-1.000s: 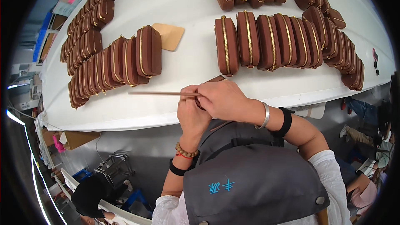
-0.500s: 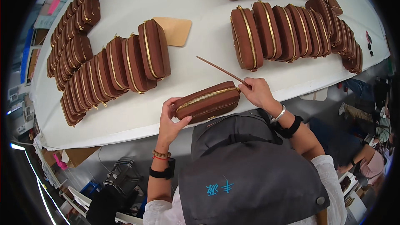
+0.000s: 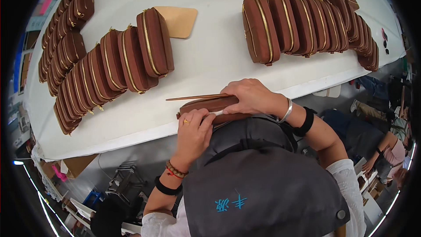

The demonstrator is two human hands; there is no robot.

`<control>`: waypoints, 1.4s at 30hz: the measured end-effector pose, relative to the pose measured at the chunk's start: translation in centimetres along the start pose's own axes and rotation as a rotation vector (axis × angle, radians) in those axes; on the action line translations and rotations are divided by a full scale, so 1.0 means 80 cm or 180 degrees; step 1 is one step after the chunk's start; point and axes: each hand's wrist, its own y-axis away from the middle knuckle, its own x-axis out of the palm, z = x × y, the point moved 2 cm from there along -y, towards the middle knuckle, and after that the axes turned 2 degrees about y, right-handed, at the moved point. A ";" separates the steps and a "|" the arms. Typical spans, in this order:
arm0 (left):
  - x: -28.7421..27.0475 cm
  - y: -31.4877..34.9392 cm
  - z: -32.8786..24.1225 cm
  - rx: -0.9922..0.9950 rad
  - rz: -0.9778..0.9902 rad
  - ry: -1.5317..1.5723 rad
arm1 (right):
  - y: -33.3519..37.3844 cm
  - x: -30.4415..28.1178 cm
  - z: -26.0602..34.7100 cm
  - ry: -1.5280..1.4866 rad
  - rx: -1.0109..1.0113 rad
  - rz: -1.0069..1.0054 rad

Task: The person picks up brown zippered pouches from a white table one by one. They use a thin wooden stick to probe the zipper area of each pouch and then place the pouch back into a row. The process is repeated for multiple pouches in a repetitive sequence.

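Observation:
A brown zippered pouch (image 3: 206, 104) lies on its side at the table's near edge, against my apron. My left hand (image 3: 193, 131) has its fingers bent and pressed on the pouch's near left part, beside the zipper. From the other side my right hand (image 3: 252, 98) grips the pouch, thumb pointing toward the left fingers. A bright stretch of zipper shows between the two hands. Under the right fingers a thin, straight brown strip (image 3: 193, 98) sticks out leftward along the pouch's far side; whether it is a strap or a stick I cannot tell. My right hand covers the pouch's right end.
Several matching pouches stand in a row (image 3: 101, 68) at the left and another (image 3: 298, 26) at the right, with more behind. A tan flat piece (image 3: 177, 21) lies beyond the left row on the white table (image 3: 206, 52). Another person (image 3: 364, 136) is at the right, beyond the table.
My right hand has moved left from the pouch's end onto its body, and the strip has swung to lie nearly level. My left fingers have closed in near the zipper.

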 end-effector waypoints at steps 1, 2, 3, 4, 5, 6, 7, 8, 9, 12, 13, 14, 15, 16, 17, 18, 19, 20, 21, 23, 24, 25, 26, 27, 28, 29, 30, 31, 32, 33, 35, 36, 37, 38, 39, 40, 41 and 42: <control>0.002 0.002 -0.005 -0.0070 -0.0008 0.0001 | -0.003 -0.001 0.000 0.0001 0.0019 0.0057; 0.005 0.004 -0.009 -0.0138 -0.0014 0.0004 | -0.005 -0.005 0.000 0.0001 0.0040 0.0112; 0.006 0.005 -0.011 -0.0204 -0.0019 0.0007 | -0.006 -0.006 -0.001 0.0001 0.0063 0.0165; 0.006 0.004 -0.014 -0.0178 0.0014 0.0016 | -0.006 -0.007 -0.001 -0.0023 0.0067 0.0144; 0.005 0.003 -0.016 -0.0152 0.0048 0.0025 | -0.006 -0.007 -0.002 -0.0049 0.0071 0.0121; 0.005 0.002 -0.018 -0.0125 0.0083 0.0034 | -0.006 -0.008 -0.003 -0.0075 0.0076 0.0097; 0.006 0.003 -0.019 -0.0155 0.0133 0.0068 | -0.006 -0.008 -0.004 -0.0069 0.0078 0.0098; 0.008 0.005 -0.019 -0.0185 0.0184 0.0102 | -0.007 -0.008 -0.005 -0.0065 0.0080 0.0098; 0.009 0.005 -0.020 -0.0216 0.0236 0.0135 | -0.007 -0.008 -0.006 -0.0061 0.0081 0.0097; 0.008 0.003 -0.022 -0.0390 0.0314 0.0173 | -0.003 -0.006 -0.003 0.0145 -0.0311 -0.0097; 0.009 0.002 -0.023 -0.0458 0.0349 0.0157 | -0.003 -0.007 -0.001 0.0277 -0.0347 -0.0013; 0.009 -0.001 -0.024 -0.0526 0.0383 0.0141 | -0.005 -0.009 0.002 0.0409 -0.0383 0.0071; 0.010 -0.003 -0.024 -0.0594 0.0418 0.0126 | -0.007 -0.009 0.004 0.0540 -0.0417 0.0156; 0.011 -0.006 -0.023 -0.0765 0.0549 0.0287 | -0.010 -0.009 0.004 0.0555 -0.0458 0.0048; 0.012 -0.009 -0.020 -0.0935 0.0679 0.0449 | -0.012 -0.007 0.003 0.0569 -0.0496 -0.0059; 0.012 -0.013 -0.017 -0.1103 0.0811 0.0613 | -0.014 -0.006 0.003 0.0584 -0.0532 -0.0167; 0.011 -0.018 -0.016 -0.1013 0.0987 0.0510 | -0.018 -0.006 0.003 0.0594 -0.0521 -0.0152; 0.008 -0.025 -0.014 -0.0921 0.1164 0.0407 | -0.021 -0.006 0.003 0.0604 -0.0507 -0.0138; 0.007 -0.032 -0.011 -0.0826 0.1342 0.0305 | -0.023 -0.006 0.002 0.0613 -0.0491 -0.0126; 0.010 -0.043 -0.002 -0.0844 0.1438 0.0571 | -0.024 -0.004 0.000 0.0528 -0.0425 -0.0184; 0.009 -0.050 -0.001 -0.1041 0.1705 0.0717 | -0.025 -0.003 -0.001 0.0484 -0.0387 -0.0216; 0.009 -0.058 0.000 -0.1236 0.1977 0.0868 | -0.025 -0.003 0.000 0.0475 -0.0416 -0.0188; 0.016 -0.062 0.007 -0.1183 0.2272 0.1091 | -0.025 -0.004 0.003 0.0466 -0.0443 -0.0162; 0.018 -0.065 0.010 -0.1184 0.2485 0.1094 | -0.026 -0.004 0.005 0.0456 -0.0470 -0.0137; 0.021 -0.066 0.011 -0.1173 0.2701 0.1103 | -0.027 -0.002 0.004 0.0419 -0.0383 -0.0056; 0.023 -0.068 0.013 -0.1162 0.2918 0.1109 | -0.029 -0.001 0.002 0.0381 -0.0296 0.0024; 0.026 -0.070 0.017 -0.1206 0.3243 0.1054 | -0.030 0.000 0.001 0.0341 -0.0210 0.0106; 0.028 -0.072 0.021 -0.1260 0.3564 0.0991 | -0.032 0.001 0.000 0.0341 -0.0145 0.0144; 0.030 -0.072 0.024 -0.1314 0.3883 0.0926 | -0.034 0.002 0.000 0.0341 -0.0082 0.0184; 0.032 -0.071 0.026 -0.1256 0.3827 0.1038 | -0.035 0.003 -0.001 0.0341 -0.0021 0.0226; 0.035 -0.073 0.030 -0.1128 0.3685 0.1244 | -0.039 0.002 -0.007 0.0100 0.0029 0.0209; 0.034 -0.076 0.032 -0.1118 0.3737 0.1214 | -0.041 0.001 -0.010 -0.0020 0.0050 0.0204; 0.031 -0.083 0.033 -0.1100 0.3784 0.1185 | -0.043 0.001 -0.014 -0.0056 0.0060 0.0198; 0.029 -0.090 0.035 -0.1084 0.3828 0.1158 | -0.047 0.000 -0.018 -0.0092 0.0068 0.0194; 0.026 -0.098 0.039 -0.1096 0.3915 0.1190 | -0.051 -0.002 -0.022 -0.0127 0.0074 0.0193; 0.027 -0.104 0.047 -0.1195 0.3860 0.1337 | -0.058 -0.003 -0.030 -0.0034 0.0145 0.0313; 0.027 -0.107 0.054 -0.1313 0.3798 0.1488 | -0.063 -0.011 -0.028 -0.0081 0.0196 0.0512; 0.023 -0.110 0.059 -0.1638 0.3864 0.1736 | -0.066 -0.023 -0.026 -0.0126 0.0246 0.0712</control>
